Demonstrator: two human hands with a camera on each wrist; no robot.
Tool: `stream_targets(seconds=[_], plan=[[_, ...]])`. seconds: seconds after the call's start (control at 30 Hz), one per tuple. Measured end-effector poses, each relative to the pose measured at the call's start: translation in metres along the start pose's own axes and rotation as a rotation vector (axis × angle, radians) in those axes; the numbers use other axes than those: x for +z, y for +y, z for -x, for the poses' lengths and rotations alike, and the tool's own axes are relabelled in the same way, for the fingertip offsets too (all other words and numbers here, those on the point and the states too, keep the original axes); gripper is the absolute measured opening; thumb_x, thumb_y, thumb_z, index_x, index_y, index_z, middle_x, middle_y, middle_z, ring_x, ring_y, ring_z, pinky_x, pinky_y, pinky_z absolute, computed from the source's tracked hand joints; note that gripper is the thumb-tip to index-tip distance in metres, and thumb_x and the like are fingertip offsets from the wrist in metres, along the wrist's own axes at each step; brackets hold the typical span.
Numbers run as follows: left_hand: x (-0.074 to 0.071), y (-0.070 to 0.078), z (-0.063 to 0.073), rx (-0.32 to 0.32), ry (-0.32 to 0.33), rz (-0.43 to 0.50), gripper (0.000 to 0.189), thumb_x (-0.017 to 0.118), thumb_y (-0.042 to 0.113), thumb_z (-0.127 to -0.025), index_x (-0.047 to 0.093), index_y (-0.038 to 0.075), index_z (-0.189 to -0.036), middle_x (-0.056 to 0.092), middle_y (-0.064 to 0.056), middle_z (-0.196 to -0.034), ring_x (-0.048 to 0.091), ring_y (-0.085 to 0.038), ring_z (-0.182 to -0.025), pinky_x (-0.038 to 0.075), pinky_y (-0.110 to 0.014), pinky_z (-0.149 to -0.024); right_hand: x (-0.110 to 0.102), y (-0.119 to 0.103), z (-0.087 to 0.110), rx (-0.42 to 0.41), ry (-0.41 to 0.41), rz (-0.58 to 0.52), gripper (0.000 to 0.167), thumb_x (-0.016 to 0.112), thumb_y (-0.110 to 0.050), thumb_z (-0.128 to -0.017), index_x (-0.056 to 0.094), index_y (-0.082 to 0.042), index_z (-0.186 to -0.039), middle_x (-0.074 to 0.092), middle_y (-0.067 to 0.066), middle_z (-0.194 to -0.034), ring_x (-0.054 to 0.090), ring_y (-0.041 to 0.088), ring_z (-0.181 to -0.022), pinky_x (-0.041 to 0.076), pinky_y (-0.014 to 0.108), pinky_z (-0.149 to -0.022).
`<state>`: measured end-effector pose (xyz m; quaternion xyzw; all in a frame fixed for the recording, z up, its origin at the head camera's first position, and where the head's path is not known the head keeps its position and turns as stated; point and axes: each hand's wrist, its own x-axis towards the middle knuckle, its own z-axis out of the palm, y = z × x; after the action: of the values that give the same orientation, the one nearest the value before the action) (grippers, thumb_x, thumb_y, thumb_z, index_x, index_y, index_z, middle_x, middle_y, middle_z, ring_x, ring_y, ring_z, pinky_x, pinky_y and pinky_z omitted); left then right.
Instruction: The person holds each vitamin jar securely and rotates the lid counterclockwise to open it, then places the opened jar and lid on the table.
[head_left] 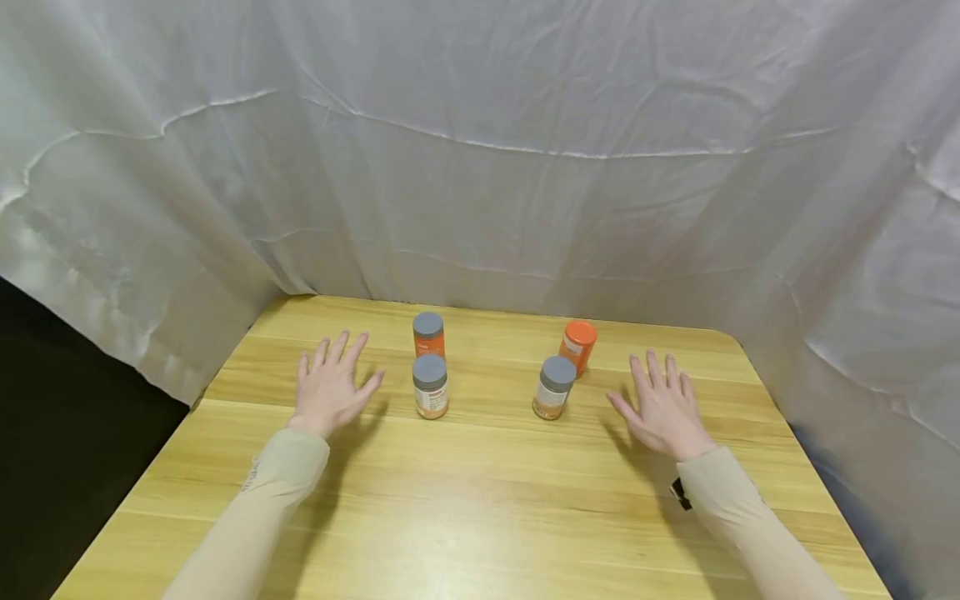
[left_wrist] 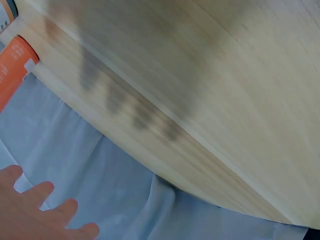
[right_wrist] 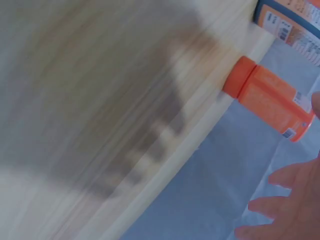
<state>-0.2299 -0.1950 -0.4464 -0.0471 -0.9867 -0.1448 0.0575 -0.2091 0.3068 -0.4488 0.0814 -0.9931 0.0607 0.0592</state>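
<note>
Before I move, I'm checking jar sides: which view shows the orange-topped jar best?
The right wrist view: the orange-topped jar appears larger there, its body almost whole. The head view shows it smaller, partly behind a grey-lidded jar. The left wrist view seems to miss it; the orange jar there looks like another.

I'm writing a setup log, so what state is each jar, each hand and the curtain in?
Back-left jar: standing, grey lid on
Front-left jar: standing, grey lid on
Front-right jar: standing, grey lid on
Orange-topped jar: standing, top closed
Left hand: fingers spread, holding nothing
Right hand: fingers spread, holding nothing
Curtain: hanging, creased
</note>
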Motion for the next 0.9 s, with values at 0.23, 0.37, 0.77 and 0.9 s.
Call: stream_targets(seconds=[0.23,0.37,0.77,0.9], plan=[[0.004,0.003,0.0,0.039,0.037,0.02,0.071,0.048,0.052,-0.1,0.027,0.018,-0.159,0.027,-0.021,-0.164,0.028,-0.051,-0.147,0.02,-0.071,-0.117,-0.007,-0.011,-0.002,-0.06,0.05,0.005,0.074,0.046,-0.047,-0.104,0.026,0.002,-0.155,0.024,0.036,-0.159,0.019,0.061,-0.145,0.021,0.073,-0.115],[0.006,0.006,0.0,0.071,0.078,0.042,0.068,0.052,0.045,-0.099,0.033,0.015,-0.156,0.036,-0.023,-0.159,0.042,-0.052,-0.139,0.031,-0.069,-0.113,-0.011,-0.018,-0.003,-0.079,0.094,-0.021,0.071,0.049,-0.043,-0.104,0.028,0.002,-0.155,0.026,0.036,-0.158,0.02,0.06,-0.146,0.022,0.072,-0.116],[0.01,0.021,0.001,0.123,0.124,0.108,0.061,0.057,0.036,-0.097,0.043,0.01,-0.15,0.05,-0.022,-0.15,0.052,-0.047,-0.131,0.041,-0.063,-0.107,-0.021,-0.043,-0.01,-0.208,0.259,-0.076,0.063,0.06,-0.03,-0.099,0.04,0.008,-0.146,0.042,0.036,-0.148,0.038,0.054,-0.139,0.03,0.064,-0.117],[0.014,0.025,0.001,0.131,0.12,0.17,0.061,0.057,0.029,-0.095,0.042,0.008,-0.15,0.05,-0.023,-0.149,0.053,-0.047,-0.131,0.042,-0.063,-0.107,-0.021,-0.052,-0.012,-0.253,0.312,-0.125,0.063,0.063,-0.028,-0.097,0.042,0.007,-0.146,0.045,0.035,-0.146,0.042,0.052,-0.138,0.034,0.063,-0.115]])
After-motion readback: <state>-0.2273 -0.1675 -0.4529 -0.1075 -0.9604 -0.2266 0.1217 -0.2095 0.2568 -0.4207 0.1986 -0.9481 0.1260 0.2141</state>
